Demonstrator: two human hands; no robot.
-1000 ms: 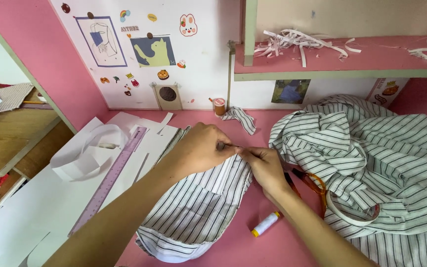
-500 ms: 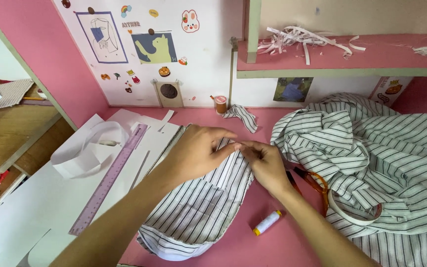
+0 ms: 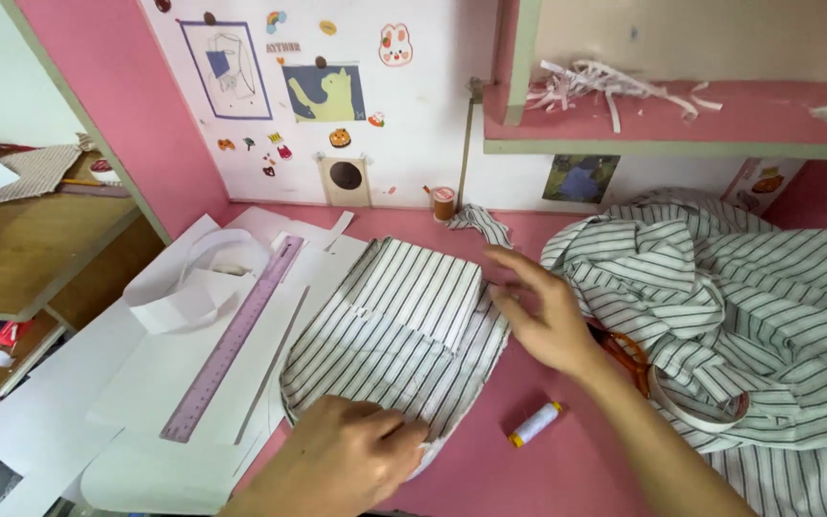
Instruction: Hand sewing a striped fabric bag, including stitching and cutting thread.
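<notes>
Orange-handled scissors [image 3: 624,349] lie mostly hidden under the right hand [image 3: 547,321].

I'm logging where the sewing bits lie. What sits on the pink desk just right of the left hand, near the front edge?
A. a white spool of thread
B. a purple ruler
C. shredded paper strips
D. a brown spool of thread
A: the white spool of thread lies on the pink desk just right of the left hand.

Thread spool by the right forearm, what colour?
White thread spool with a yellow end, lying on the pink desk; head view.
</notes>
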